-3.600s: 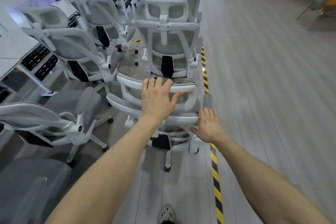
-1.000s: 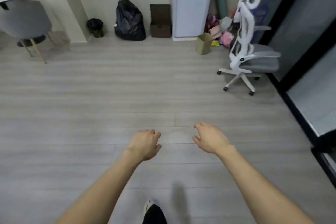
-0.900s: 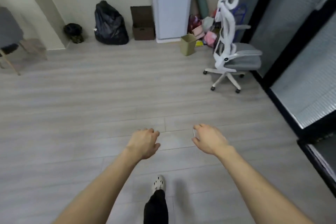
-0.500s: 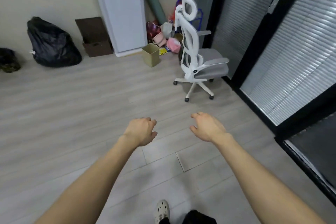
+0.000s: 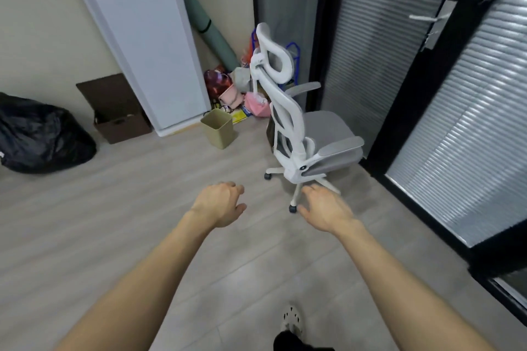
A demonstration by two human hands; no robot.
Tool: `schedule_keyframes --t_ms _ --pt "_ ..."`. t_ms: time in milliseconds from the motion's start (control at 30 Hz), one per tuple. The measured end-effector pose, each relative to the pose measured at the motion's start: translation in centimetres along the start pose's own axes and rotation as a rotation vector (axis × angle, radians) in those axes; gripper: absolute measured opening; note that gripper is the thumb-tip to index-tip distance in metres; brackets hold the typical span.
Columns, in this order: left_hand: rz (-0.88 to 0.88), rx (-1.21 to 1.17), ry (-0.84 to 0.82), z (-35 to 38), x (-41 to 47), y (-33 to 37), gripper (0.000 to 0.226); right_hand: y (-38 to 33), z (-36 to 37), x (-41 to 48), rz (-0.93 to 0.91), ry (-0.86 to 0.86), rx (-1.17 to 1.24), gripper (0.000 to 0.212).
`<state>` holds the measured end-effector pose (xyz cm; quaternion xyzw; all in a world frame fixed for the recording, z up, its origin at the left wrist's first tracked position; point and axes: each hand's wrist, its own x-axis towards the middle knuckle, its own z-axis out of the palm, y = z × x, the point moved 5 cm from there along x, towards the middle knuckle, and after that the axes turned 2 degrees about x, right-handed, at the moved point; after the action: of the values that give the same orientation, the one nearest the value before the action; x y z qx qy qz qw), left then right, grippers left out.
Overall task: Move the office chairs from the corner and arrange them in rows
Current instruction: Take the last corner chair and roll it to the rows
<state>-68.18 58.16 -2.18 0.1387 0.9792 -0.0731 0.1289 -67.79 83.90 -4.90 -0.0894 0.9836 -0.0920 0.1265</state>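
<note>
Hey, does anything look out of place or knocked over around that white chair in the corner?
Nothing looks knocked over. The white office chair stands upright on its wheeled base, apart from the corner clutter. The beige bin is upright, and a green rolled mat leans against the wall.

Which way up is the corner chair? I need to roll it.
Upright: the office chair stands on its castors, backrest up, seat level.
</note>
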Motion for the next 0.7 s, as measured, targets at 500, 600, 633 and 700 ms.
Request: schedule_keyframes --t_ms 500,600,633,700 --pt "0.289 0.011 0.616 -18.8 38.1 -10.4 0.074 1.6 -10.8 34.3 0.151 0.236 0.081 0.055" --pt "0.447 -0.017 0.632 -21.4 44.7 -10.2 0.073 2.4 -10.1 38.9 0.275 0.235 0.189 0.066" --pt "0.495 0.005 0.623 -22.0 46.5 -10.2 0.072 2.5 -9.4 40.1 0.322 0.207 0.239 0.069" --pt "0.600 0.028 0.581 -22.9 49.9 -10.3 0.067 2.9 -8.1 41.8 0.418 0.165 0.313 0.070"
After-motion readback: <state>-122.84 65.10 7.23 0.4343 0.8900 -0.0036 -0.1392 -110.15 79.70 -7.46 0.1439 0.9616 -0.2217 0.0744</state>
